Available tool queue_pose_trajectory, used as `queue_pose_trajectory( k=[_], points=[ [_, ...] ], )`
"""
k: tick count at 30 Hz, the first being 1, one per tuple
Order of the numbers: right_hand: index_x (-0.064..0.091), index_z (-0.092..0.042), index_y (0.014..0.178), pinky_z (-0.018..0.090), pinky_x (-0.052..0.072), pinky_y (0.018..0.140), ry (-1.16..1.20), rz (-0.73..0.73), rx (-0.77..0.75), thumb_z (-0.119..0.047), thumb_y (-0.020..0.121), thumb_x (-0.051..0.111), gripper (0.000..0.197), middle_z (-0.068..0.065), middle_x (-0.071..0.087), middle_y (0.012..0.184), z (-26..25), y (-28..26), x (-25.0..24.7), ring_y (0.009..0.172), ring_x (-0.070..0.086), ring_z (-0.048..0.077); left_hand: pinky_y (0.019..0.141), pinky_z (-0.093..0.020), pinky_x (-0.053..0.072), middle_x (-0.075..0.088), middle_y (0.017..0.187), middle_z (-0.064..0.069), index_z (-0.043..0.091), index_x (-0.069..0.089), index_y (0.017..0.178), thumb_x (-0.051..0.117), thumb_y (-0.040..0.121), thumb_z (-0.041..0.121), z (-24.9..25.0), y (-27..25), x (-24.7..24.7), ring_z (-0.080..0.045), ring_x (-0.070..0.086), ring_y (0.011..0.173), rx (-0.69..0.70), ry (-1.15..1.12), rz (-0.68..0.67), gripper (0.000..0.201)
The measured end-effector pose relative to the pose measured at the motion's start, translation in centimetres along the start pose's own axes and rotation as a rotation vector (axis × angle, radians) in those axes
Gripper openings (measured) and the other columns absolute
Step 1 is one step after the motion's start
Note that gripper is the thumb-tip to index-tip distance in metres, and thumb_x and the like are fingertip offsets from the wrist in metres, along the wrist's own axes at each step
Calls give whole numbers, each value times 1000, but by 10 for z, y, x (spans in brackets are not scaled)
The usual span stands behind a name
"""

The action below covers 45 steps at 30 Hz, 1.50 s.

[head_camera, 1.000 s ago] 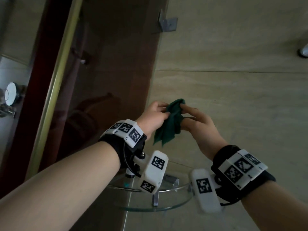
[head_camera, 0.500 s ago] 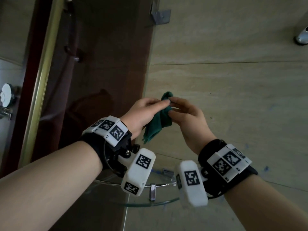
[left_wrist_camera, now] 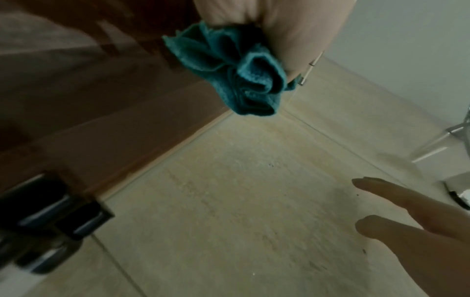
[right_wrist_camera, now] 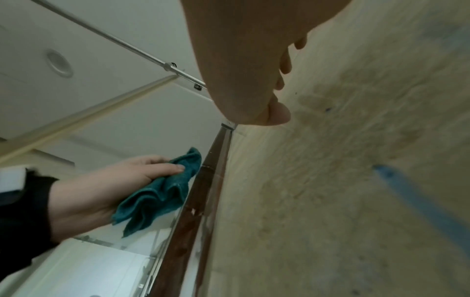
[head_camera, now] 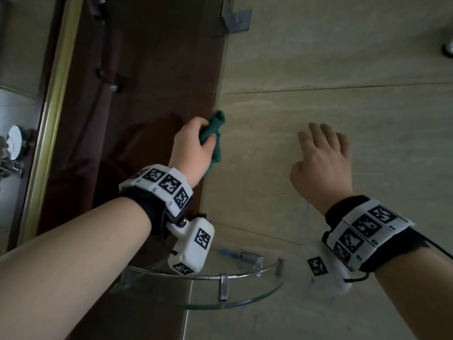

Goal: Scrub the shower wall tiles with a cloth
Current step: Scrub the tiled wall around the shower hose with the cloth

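My left hand (head_camera: 196,146) grips a bunched teal cloth (head_camera: 212,128) beside the left edge of the beige tiled shower wall (head_camera: 343,114), next to the dark glass door (head_camera: 147,94). The left wrist view shows the cloth (left_wrist_camera: 236,74) crumpled under my palm, and the right wrist view shows this cloth (right_wrist_camera: 157,193) hanging from my left hand (right_wrist_camera: 132,176). My right hand (head_camera: 321,155) is held up with fingers spread, flat towards the wall tile, holding nothing. Its fingertips (left_wrist_camera: 376,188) show at the lower right of the left wrist view.
A curved glass corner shelf (head_camera: 257,293) on metal clips juts out below my wrists. A metal bracket (head_camera: 236,17) joins glass and wall above. Blue streaks (right_wrist_camera: 417,199) mark the tile. A chrome fitting (head_camera: 448,49) sits at the far right edge.
My right hand let go of the cloth and moved right, opening towards the wall. My left hand now holds the cloth alone, bunched, and has risen slightly towards the wall's left edge.
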State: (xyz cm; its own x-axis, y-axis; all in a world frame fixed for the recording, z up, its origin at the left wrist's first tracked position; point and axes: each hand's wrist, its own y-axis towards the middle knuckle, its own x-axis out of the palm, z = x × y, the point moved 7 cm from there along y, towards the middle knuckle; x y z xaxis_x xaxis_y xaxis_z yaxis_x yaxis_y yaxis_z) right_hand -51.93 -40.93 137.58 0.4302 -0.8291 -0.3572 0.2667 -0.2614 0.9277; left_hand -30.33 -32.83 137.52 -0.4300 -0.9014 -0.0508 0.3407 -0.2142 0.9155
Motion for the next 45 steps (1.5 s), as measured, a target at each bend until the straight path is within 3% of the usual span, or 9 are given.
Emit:
queue_pose_trajectory(
  k=[4,9,14,20,23,27,31,39,45],
  points=[
    [9,-7,153,40,-7,118,-101,-120,23,-25,96,34,65,11,-5,160,11,4,15,147,-8,25,82,-15,33,43,124,-14,-2,55,108,54,96,11,9,13,8,-19,49,93,72,91,78,17],
    [4,-7,153,42,-4,118,-136,-166,1,-28,97,30,65,13,-7,160,10,5,18,147,-9,28,89,-40,44,44,125,-12,5,48,119,51,97,9,13,26,28,-32,53,105,48,72,86,23],
    [6,-9,153,40,-4,118,-113,-157,-26,-28,98,29,63,11,-6,160,12,6,15,147,-8,26,77,-28,40,41,126,-14,1,53,115,53,97,10,7,40,45,-34,56,94,60,189,86,20],
    [8,-16,154,35,-6,118,-63,-118,-57,-27,100,31,60,5,-5,161,20,3,16,147,-8,20,83,-44,44,61,102,-20,-6,68,102,62,89,4,-1,35,68,-40,54,95,200,278,78,17],
    [9,-20,154,33,-7,118,-56,-98,-63,-29,99,33,60,2,-4,161,23,4,17,147,-7,19,81,-36,40,64,95,-19,-5,70,100,66,86,5,4,29,72,-38,54,92,245,200,100,18],
    [9,-24,154,32,-8,117,-53,-84,-67,-33,99,32,60,-1,-3,161,27,3,17,147,-7,16,85,-35,43,65,97,-16,-3,71,103,67,84,0,32,8,93,-35,58,95,408,52,-90,20],
    [19,-24,153,33,-4,117,-46,-47,-66,-32,97,38,59,0,6,161,28,4,16,148,1,18,73,-36,43,66,87,-13,1,74,94,73,73,-1,56,-22,114,-34,59,82,719,213,-274,22],
    [11,-24,154,35,-10,117,-52,-84,-37,-31,98,34,61,-1,-4,161,27,4,19,147,-7,17,87,-40,36,53,114,-18,-2,63,102,48,96,8,-8,7,70,-35,45,109,117,565,-90,19],
    [14,-22,154,37,-9,117,-29,-87,-42,-28,98,35,60,1,-2,161,27,3,18,147,-6,19,91,-46,43,54,106,-22,-8,65,109,61,86,-1,6,-19,82,-38,50,105,366,340,-250,25]
  ],
)
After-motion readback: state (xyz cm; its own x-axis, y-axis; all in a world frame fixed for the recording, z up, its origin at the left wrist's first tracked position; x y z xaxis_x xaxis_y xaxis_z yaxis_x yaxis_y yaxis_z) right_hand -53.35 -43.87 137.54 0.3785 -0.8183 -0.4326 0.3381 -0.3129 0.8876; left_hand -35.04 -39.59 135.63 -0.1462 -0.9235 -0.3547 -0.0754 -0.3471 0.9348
